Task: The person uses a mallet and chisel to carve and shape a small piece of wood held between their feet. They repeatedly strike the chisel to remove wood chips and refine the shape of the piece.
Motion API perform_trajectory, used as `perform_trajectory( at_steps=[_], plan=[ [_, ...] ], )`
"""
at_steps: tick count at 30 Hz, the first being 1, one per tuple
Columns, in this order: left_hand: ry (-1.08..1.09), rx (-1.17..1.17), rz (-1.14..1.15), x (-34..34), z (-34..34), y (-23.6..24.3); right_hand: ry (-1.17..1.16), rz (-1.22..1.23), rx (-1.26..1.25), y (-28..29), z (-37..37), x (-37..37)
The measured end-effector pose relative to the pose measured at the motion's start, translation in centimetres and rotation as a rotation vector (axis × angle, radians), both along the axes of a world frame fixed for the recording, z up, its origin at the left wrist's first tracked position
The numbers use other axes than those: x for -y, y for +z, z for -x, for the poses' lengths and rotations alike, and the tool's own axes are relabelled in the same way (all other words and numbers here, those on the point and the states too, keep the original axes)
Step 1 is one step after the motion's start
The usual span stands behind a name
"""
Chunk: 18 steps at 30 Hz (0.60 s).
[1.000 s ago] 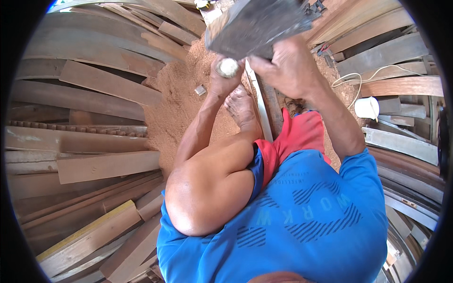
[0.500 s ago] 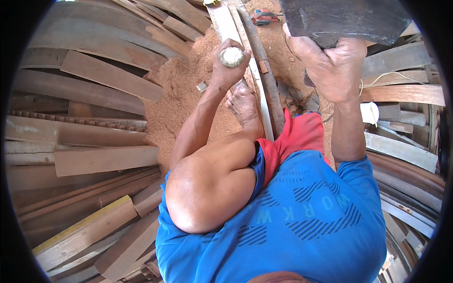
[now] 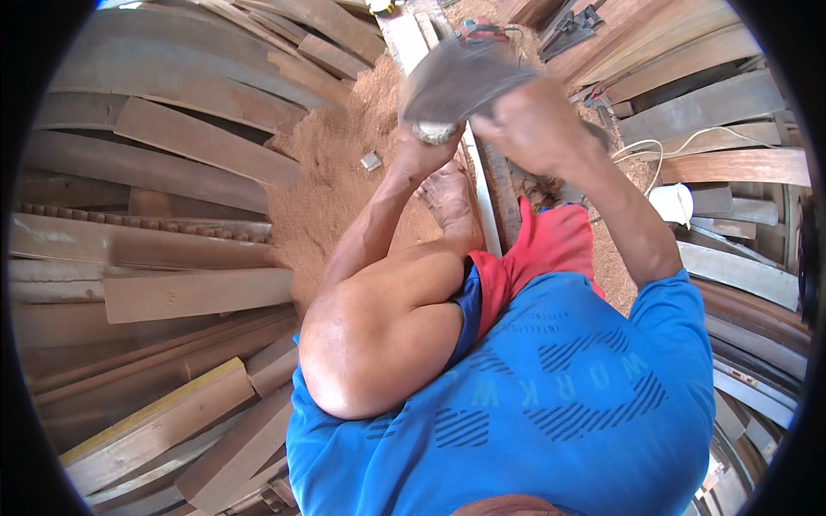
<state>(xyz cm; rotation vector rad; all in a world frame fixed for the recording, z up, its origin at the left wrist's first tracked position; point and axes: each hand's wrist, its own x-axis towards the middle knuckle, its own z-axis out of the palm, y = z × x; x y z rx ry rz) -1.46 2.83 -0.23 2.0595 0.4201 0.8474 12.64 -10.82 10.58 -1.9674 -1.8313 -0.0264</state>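
Observation:
My left hand [image 3: 426,157] is wrapped round an upright chisel [image 3: 434,132]. Only the pale, battered round end of its handle shows; the blade is hidden below my fist. In my right hand [image 3: 546,129] is a dark wooden mallet [image 3: 465,82], blurred by motion. Its head lies over or right against the handle's end; whether they touch I cannot tell. Beneath my left hand runs a long, pale wooden board [image 3: 404,41], and my bare foot [image 3: 449,193] rests on or beside it.
Sawdust [image 3: 344,185] covers the floor, with a small pale block [image 3: 371,161] on it. A red power tool [image 3: 480,33] lies beyond the mallet. Planks [image 3: 198,146] are stacked on both sides. At right are a white container [image 3: 671,205] and a pale cord [image 3: 661,163].
The mallet in my right hand has swung left and down from the upper right to the chisel's handle end. My left hand stays nearly in place on the chisel.

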Motion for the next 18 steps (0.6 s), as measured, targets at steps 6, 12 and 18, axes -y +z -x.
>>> perform_trajectory(
  at_steps=[6, 12, 18],
  plan=[
    [-0.033, -0.068, 0.071, 0.0, 0.6, 0.7, -0.077, -0.129, -0.209, 3.3, -0.9, 0.4],
    [-0.029, -0.029, -0.087, -0.6, 1.7, -0.7, -0.005, 0.018, -0.139, 2.8, 0.1, 0.2],
    [-0.091, -0.026, 0.014, 0.3, 0.2, -1.3, -0.049, 0.112, -0.241, -0.8, -0.7, 0.9]
  ],
)
